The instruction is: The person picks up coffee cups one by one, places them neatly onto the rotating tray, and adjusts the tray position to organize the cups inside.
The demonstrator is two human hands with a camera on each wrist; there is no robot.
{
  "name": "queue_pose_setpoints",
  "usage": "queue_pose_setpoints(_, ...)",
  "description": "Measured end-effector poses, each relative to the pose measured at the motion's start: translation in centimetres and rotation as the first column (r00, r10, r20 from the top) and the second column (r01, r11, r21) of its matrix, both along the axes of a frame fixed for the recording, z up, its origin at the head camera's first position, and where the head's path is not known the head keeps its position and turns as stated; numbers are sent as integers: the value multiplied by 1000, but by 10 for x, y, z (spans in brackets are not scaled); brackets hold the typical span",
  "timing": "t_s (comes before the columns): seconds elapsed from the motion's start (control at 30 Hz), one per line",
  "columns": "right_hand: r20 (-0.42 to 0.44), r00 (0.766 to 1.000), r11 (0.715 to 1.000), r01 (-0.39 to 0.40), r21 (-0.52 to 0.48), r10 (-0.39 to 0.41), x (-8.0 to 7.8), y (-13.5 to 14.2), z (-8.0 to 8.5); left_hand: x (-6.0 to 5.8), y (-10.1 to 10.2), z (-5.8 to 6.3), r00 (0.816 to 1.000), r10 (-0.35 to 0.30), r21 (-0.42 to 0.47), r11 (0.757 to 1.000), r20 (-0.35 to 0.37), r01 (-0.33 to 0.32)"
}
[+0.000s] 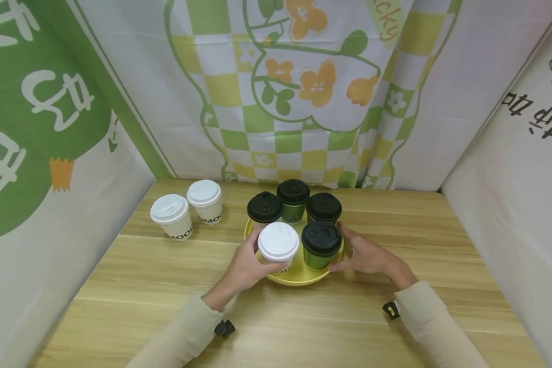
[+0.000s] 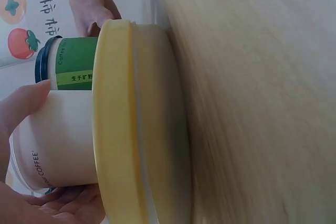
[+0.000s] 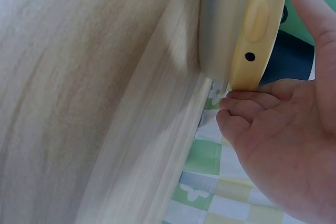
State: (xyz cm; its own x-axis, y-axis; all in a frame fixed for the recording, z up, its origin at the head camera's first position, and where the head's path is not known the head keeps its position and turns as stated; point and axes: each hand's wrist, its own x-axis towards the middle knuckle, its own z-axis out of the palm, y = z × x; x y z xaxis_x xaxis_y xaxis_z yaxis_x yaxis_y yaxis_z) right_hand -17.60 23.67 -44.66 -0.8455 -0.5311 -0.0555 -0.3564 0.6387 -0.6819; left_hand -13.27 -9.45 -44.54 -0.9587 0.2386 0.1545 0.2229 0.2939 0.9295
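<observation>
A round yellow tray (image 1: 299, 280) bears several lidded paper cups. My left hand (image 1: 244, 268) grips a cup with a white lid (image 1: 278, 240) at the tray's front left; the left wrist view shows its thumb and fingers around the pale cup wall (image 2: 63, 135). At the tray's right edge, my right hand (image 1: 365, 253) spreads thumb and fingers either side of a green cup with a black lid (image 1: 321, 240). In the right wrist view, the right fingertips (image 3: 239, 108) lie against the yellow rim (image 3: 257, 19), with the palm apart from the cup.
Behind on the tray stand three more black-lidded cups, a left one (image 1: 265, 207), a middle one (image 1: 293, 191) and a right one (image 1: 324, 206). Two white-lidded cups, one nearer (image 1: 171, 212) and one farther (image 1: 204, 197), stand left on the wooden table (image 1: 303, 327). Printed cloth (image 1: 303, 148) surrounds the table.
</observation>
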Motion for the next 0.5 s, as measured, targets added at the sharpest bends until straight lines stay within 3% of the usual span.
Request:
queue_pose_setpoints(0.33,-19,1000,999,17,30,-17,0,0,1,0,-3,-2,999,25,-117,993,-45,-30)
queue_pose_setpoints(0.5,-23,1000,1000,9,15,-8,1,-1,1,-2,2,0,997,39,-119,992,-62,-46)
